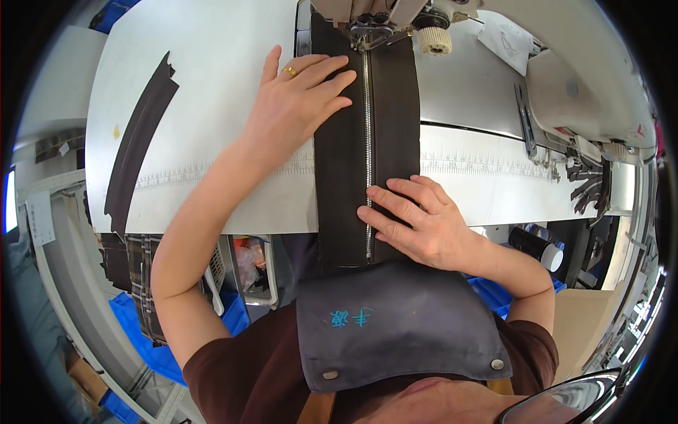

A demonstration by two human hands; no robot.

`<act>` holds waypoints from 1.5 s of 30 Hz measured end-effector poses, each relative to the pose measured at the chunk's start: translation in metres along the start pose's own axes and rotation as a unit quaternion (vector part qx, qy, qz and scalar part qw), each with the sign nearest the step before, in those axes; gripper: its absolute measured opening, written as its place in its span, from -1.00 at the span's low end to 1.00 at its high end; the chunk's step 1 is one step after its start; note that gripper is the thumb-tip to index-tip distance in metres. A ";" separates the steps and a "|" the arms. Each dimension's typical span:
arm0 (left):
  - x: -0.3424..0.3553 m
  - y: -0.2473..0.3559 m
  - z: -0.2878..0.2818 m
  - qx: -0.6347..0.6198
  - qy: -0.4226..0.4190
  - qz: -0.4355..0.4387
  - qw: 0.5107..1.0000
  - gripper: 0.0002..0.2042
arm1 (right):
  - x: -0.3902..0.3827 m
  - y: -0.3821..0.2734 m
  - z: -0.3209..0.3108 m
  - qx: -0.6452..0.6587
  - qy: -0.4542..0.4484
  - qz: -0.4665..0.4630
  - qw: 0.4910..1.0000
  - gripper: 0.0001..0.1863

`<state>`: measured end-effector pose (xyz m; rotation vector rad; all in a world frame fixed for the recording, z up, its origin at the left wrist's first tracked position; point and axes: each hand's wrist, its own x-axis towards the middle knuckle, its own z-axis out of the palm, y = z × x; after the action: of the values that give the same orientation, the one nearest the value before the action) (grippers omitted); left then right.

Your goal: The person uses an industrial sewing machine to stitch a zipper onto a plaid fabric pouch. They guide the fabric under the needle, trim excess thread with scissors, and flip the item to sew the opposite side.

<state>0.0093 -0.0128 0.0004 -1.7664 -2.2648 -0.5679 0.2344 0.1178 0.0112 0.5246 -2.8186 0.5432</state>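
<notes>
A long dark brown fabric panel (399,120) runs from under the sewing machine's needle area (366,41) down over the table's front edge. A zipper (368,141) with metal teeth lies lengthwise along its middle. My left hand (300,95) rests flat on the panel's left side, close to the needle area, its fingers spread and pointing right. Lower down, my right hand (420,219) lies across the panel's right part, with fingertips on the zipper teeth. Neither hand grips anything. The presser foot partly hides the panel's far end.
A narrow dark strip (141,138) lies at the table's left. Right of the machine are black thread snips (525,120) and a bunch of dark scraps (587,180). A printed ruler (226,174) crosses the white table (205,71). Blue bins (152,346) stand below.
</notes>
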 end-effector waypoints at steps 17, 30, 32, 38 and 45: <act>0.009 -0.010 0.001 0.014 -0.020 0.014 1.000 -0.70 | 0.004 0.010 -0.006 -0.003 -0.035 -0.003 0.999 -0.57; 0.002 0.000 0.007 0.000 0.036 -0.011 0.999 -0.71 | 0.010 0.015 -0.003 -0.019 -0.002 -0.038 0.999 -0.56; 0.000 -0.002 0.006 0.009 0.026 -0.006 1.000 -0.72 | 0.014 0.020 -0.006 -0.025 -0.006 -0.042 0.999 -0.58; 0.002 0.004 0.003 -0.024 0.028 -0.032 0.999 -0.76 | 0.022 0.033 -0.005 -0.022 -0.012 -0.031 0.999 -0.54; -0.001 -0.002 0.000 -0.019 -0.021 -0.032 0.999 -0.72 | 0.036 0.054 -0.005 -0.048 0.011 -0.048 0.998 -0.54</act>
<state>0.0072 -0.0145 -0.0006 -1.7448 -2.3603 -0.5957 0.1819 0.1557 0.0093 0.6277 -2.7641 0.3893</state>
